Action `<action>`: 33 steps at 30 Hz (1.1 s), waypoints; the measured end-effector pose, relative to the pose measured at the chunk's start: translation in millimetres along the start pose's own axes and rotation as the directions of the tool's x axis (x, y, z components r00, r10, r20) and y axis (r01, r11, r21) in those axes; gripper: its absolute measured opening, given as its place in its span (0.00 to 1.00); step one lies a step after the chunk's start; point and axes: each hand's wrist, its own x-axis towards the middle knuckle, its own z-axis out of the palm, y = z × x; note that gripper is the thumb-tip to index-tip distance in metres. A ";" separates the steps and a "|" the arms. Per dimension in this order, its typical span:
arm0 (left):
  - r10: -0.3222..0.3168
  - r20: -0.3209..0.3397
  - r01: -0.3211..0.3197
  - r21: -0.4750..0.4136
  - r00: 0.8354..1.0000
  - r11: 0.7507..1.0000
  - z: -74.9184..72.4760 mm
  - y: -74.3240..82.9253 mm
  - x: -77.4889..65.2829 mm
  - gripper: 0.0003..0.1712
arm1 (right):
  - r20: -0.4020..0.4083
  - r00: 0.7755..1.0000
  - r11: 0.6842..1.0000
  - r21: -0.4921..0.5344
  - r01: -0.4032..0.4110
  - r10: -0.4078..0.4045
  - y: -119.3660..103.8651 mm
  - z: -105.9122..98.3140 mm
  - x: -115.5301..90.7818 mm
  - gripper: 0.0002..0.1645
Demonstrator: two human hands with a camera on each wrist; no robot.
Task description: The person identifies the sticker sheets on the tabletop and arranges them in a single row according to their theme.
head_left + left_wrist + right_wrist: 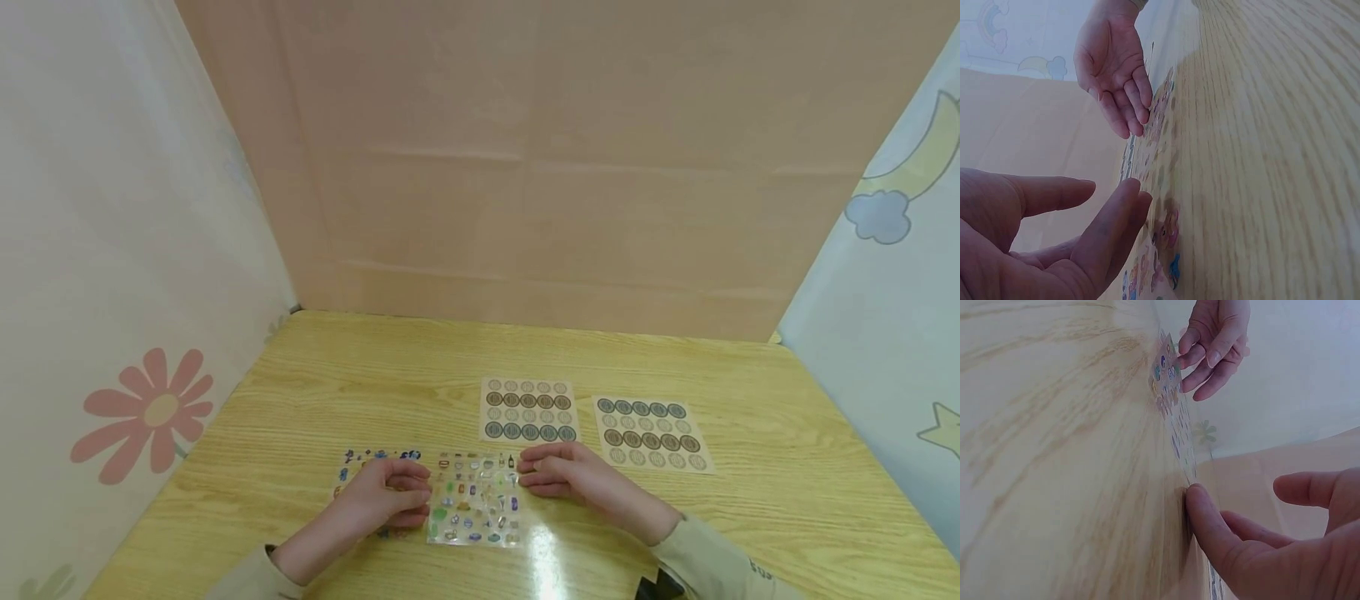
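A clear sticker sheet (474, 504) printed with small colourful pictures lies flat on the table between the two hands. The left hand (387, 493) is at its left edge, fingers loosely bent and thumb apart from them. Beneath that hand a second sheet with blue and orange stickers (348, 457) is partly hidden. At the clear sheet's right edge is the right hand (567, 471), its fingertips right by the border. In the right wrist view, the thumb (1305, 489) stands well away from the fingers, with nothing between them.
Behind the hands lies a beige sheet with rows of round prints (529, 412). A similar beige sheet (651, 433) lies to its right, slightly turned. The wooden table (360, 367) is bounded by a peach backdrop (540, 208) and patterned side curtains (135, 250).
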 end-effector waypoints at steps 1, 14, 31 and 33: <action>-0.002 -0.001 0.002 -0.001 1.000 1.000 0.1 0.5 -0.1 0.23 | 0.000 1.000 1.000 0.000 0.001 -0.001 0.2 -0.1 0.0 0.29; -0.014 0.002 0.014 0.034 1.000 0.999 -0.3 2.3 -0.7 0.22 | 0.014 1.000 1.000 -0.001 0.016 -0.016 -0.7 -1.1 -2.0 0.29; 0.227 0.174 -0.245 0.087 0.958 0.966 6.5 28.8 6.4 0.28 | -0.047 0.998 0.997 -0.055 0.050 -0.052 -16.8 -18.7 -11.5 0.28; 0.257 0.182 -0.276 0.085 0.949 0.957 8.4 34.4 8.9 0.28 | -0.054 0.996 0.996 -0.057 0.065 -0.068 -19.9 -22.3 -12.8 0.27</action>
